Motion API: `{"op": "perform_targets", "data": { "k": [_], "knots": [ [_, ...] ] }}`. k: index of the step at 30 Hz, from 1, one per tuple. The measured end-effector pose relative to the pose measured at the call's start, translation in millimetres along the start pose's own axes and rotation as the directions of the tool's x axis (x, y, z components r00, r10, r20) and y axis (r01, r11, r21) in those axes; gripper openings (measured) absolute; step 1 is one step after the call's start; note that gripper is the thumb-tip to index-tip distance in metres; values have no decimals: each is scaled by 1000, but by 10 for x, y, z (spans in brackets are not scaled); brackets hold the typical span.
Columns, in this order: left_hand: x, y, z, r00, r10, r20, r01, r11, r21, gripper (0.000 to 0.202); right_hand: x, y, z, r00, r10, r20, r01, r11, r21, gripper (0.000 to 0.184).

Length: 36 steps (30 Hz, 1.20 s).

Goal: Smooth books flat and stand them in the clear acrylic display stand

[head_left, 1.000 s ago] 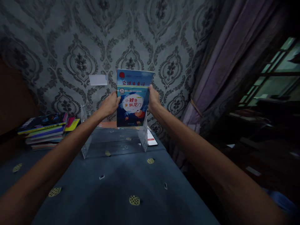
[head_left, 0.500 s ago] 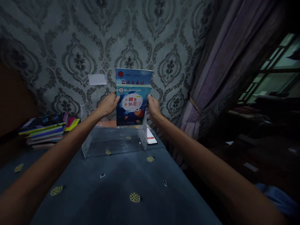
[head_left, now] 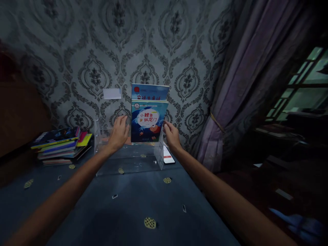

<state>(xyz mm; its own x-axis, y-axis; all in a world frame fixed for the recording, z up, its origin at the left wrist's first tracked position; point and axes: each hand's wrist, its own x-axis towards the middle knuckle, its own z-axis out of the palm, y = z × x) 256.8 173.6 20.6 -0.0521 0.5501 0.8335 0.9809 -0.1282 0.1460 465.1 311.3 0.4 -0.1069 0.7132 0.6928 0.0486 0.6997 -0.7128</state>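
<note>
A blue picture book (head_left: 146, 131) with a fish on its cover stands upright in a clear plastic rack (head_left: 159, 153). Behind it rises a second blue book (head_left: 153, 91), its lower part hidden. My left hand (head_left: 118, 132) is off the front book, just left of its edge, fingers apart and nothing in them. At the book's right edge is my right hand (head_left: 172, 136), its thumb and curled forefinger closed at the cover's side.
A stack of books (head_left: 57, 145) lies at the left of the cloth-covered table (head_left: 123, 218). A phone (head_left: 168, 155) rests right of the rack. Behind are a patterned wall (head_left: 143, 41) with a white label (head_left: 112, 93) and a tied purple curtain (head_left: 217, 112).
My left hand has let go of the front book's left edge and moved down and left, its fingers opening. The right hand has slid lower along the right edge.
</note>
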Motion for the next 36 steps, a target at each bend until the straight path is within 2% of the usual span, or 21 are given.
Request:
{"op": "perform_targets", "data": {
  "k": [2, 4, 7, 10, 11, 15, 18, 20, 23, 28, 32, 36],
  "knots": [
    [-335, -16, 13, 998, 45, 35, -46, 999, 18, 41, -240, -10, -42, 999, 35, 18, -36, 994, 102, 44],
    [-707, -66, 24, 984, 108, 140, -113, 993, 26, 41, -521, 18, -79, 996, 78, 46, -82, 990, 112, 38],
    [-1242, -207, -11, 949, 169, 264, -183, 983, 26, 40, -968, 104, -100, 966, 163, 199, -183, 979, 90, 24],
    [-1651, -405, -132, 937, 177, 302, -203, 978, 57, 38, -1381, 160, -60, 852, 256, 457, -335, 937, 98, 18],
    [-1753, -479, -187, 937, 177, 300, -209, 975, 75, 38, -1502, 163, -31, 814, 276, 512, -371, 924, 91, 17],
    [-2020, -781, -425, 945, 166, 283, -216, 964, 157, 36, -1870, 136, 144, 706, 331, 626, -472, 879, 68, 15],
    [-2124, -989, -585, 953, 139, 271, -201, 955, 218, 33, -2031, 119, 290, 632, 389, 670, -579, 812, 75, 14],
    [-2172, -1112, -681, 963, 84, 258, -155, 950, 271, 32, -2100, 111, 359, 604, 422, 676, -632, 770, 85, 13],
    [-2235, -1289, -812, 976, -47, 214, -37, 927, 374, 29, -2162, 97, 394, 616, 425, 664, -627, 774, 86, 14],
    [-2290, -1589, -990, 976, -201, 89, 123, 834, 538, 31, -2188, 88, 340, 659, 354, 663, -531, 844, 77, 18],
    [-2100, -1877, -1089, 953, -302, 4, 239, 764, 599, 36, -2187, 101, 320, 659, 327, 677, -497, 865, 66, 19],
    [-1670, -2208, -1162, 917, -399, -16, 313, 695, 647, 42, -2177, 86, 315, 648, 330, 687, -500, 864, 57, 21]
  ]
}}
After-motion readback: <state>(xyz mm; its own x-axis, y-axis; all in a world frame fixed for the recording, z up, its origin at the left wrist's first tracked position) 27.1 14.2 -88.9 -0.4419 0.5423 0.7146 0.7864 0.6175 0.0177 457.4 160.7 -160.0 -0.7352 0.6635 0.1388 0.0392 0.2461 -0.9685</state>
